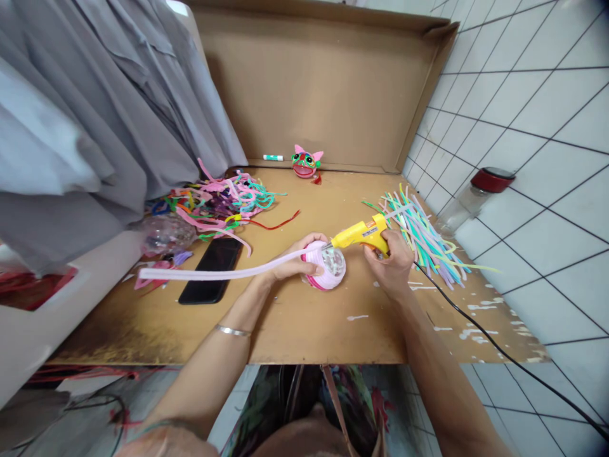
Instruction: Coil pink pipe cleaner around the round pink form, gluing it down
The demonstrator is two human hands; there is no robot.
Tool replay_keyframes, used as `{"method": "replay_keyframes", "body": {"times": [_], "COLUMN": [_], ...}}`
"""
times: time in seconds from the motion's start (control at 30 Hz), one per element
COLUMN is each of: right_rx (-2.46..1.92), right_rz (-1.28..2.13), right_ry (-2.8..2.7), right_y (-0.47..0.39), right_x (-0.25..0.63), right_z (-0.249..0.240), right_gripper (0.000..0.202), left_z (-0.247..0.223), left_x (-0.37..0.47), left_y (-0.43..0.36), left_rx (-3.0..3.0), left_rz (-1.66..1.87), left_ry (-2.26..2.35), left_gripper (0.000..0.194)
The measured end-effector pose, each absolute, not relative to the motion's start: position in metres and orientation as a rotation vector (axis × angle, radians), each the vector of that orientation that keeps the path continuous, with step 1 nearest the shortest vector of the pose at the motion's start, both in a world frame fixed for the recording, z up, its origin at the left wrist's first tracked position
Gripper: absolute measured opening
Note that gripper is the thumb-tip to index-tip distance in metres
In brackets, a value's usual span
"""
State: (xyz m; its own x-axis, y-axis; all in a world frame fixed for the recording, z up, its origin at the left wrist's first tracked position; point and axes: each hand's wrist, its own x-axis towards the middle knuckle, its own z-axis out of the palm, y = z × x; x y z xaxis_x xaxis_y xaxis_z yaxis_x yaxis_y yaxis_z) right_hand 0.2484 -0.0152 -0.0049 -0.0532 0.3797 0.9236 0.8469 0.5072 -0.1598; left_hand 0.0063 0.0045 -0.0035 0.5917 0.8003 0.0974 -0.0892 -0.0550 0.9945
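Note:
My left hand [295, 259] is closed around a round ball [334, 270] partly wrapped in pale pink pipe cleaner, with a clear, shiny patch showing on its right side. A long strand of pink pipe cleaner [204, 274] trails from the ball to the left, over my forearm. My right hand [392, 261] grips a yellow hot glue gun [358, 234] by its handle. The gun's nozzle meets the ball's upper edge, close to my left fingers; whether it touches is hard to tell. A pale glue stick pokes from the gun's rear.
Left lie a black phone [210, 271] and a tangle of colourful pipe cleaners [228, 198]. Loose pipe cleaners [423, 235] spread at right, near a red-lidded jar [469, 203]. A small animal-face figure [306, 162] and a marker [273, 157] sit at the back. A black cord [469, 314] runs right.

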Motion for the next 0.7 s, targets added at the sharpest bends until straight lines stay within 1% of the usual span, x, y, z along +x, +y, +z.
{"method": "replay_keyframes", "body": {"times": [0.4, 0.7], "right_rx": [-1.060, -1.061], "right_rz": [-0.508, -0.508], "right_ry": [-1.660, -1.677], "right_y": [-0.0154, -0.0148], "right_x": [0.2492, 0.2491], "right_z": [-0.0042, -0.0061], "right_gripper": [0.011, 0.014], "left_z": [-0.0032, 0.0025], "left_x": [0.0064, 0.0076], "left_y": [0.0033, 0.0009], "left_rx": [1.437, 1.437], "left_rz": [0.801, 0.789], "left_ry": [0.663, 0.663], "left_gripper": [0.066, 0.065]}}
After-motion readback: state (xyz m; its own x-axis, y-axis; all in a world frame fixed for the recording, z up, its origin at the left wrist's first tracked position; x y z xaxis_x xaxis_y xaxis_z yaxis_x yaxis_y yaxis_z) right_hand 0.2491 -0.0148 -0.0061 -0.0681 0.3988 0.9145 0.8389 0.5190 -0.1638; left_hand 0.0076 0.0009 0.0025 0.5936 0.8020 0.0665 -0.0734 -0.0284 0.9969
